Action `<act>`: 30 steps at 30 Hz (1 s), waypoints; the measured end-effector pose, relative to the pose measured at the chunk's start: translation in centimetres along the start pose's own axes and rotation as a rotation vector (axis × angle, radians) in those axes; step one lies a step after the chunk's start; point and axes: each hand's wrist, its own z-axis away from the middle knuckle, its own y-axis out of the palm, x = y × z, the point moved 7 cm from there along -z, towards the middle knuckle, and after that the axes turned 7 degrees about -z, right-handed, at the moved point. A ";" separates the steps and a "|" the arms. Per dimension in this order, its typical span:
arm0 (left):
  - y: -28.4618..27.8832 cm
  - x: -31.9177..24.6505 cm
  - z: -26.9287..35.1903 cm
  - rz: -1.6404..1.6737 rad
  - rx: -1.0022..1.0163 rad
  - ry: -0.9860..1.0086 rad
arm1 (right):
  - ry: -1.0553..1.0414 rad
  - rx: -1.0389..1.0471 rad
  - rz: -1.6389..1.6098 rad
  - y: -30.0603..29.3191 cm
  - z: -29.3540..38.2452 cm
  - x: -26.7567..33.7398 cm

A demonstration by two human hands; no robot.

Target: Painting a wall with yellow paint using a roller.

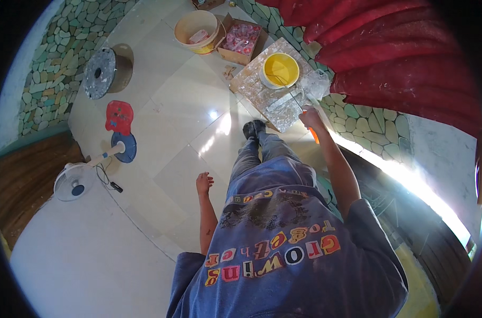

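In my right hand (311,118) is the orange handle (314,136) of what looks like a paint roller. Its thin metal rod (296,99) reaches over the rim of a round bucket (270,82) with a yellow inside, and bends there; the roller's head cannot be made out. The bucket stands on a low wooden platform (249,81) spotted with white. Crumpled clear plastic (315,82) lies at the platform's right edge. My left hand (204,183) hangs beside my leg above the tiled floor, holding nothing, its fingers loosely bent and apart.
Behind the platform stand a larger bucket (197,30) and a cardboard box (234,57) of plastic-wrapped items. A pedestal fan (74,181), a red stool (119,116) and a spotted spool (100,73) stand left. Red curtains (392,51) hang at the right.
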 end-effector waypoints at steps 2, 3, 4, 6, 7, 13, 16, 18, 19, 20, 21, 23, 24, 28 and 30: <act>0.2 -1.5 0.0 0.014 0.009 0.028 | -0.004 -0.069 -0.045 -0.1 -0.4 -0.5; 0.2 -1.9 0.1 0.005 0.005 0.029 | -0.001 -0.067 -0.054 0.0 -0.5 -0.4; 0.3 -2.3 0.2 -0.005 0.003 0.041 | -0.021 -0.048 -0.010 0.1 -0.6 -0.1; 0.5 -2.6 0.4 -0.022 -0.003 0.051 | -0.039 -0.025 0.026 0.2 -0.6 0.4; 0.7 -2.4 0.4 -0.014 0.009 0.046 | -0.025 -0.016 0.032 0.2 -0.5 0.7; 1.8 -1.0 0.8 -0.042 0.047 -0.012 | -0.021 0.005 0.047 0.0 -0.5 0.9; 2.2 -0.6 0.9 -0.073 0.051 -0.025 | 0.000 -0.012 0.046 -0.1 -1.3 -0.1; 2.4 -0.5 0.9 -0.049 0.068 -0.057 | 0.036 0.003 0.058 -0.1 -1.5 -0.7; 2.5 -0.5 1.0 -0.050 0.067 -0.057 | 0.031 0.004 0.067 -0.2 -1.5 -0.8; 2.5 -0.7 1.1 -0.054 0.063 -0.050 | 0.027 0.003 0.075 -0.3 -1.3 -0.8; 2.3 -0.5 1.2 -0.055 0.052 -0.049 | 0.025 0.011 0.077 -0.4 -0.8 -0.3; 1.6 0.1 1.2 -0.039 0.042 -0.051 | 0.034 0.053 0.107 -0.5 0.5 0.8; 1.8 -0.4 1.0 -0.029 0.054 -0.042 | 0.036 0.047 0.105 -0.7 0.6 0.1; 2.0 -1.5 0.9 -0.068 0.036 -0.012 | 0.036 0.002 0.056 -1.7 2.4 -1.1; 2.1 -1.7 0.9 -0.047 0.047 -0.029 | 0.034 -0.012 0.015 -2.0 3.6 -1.5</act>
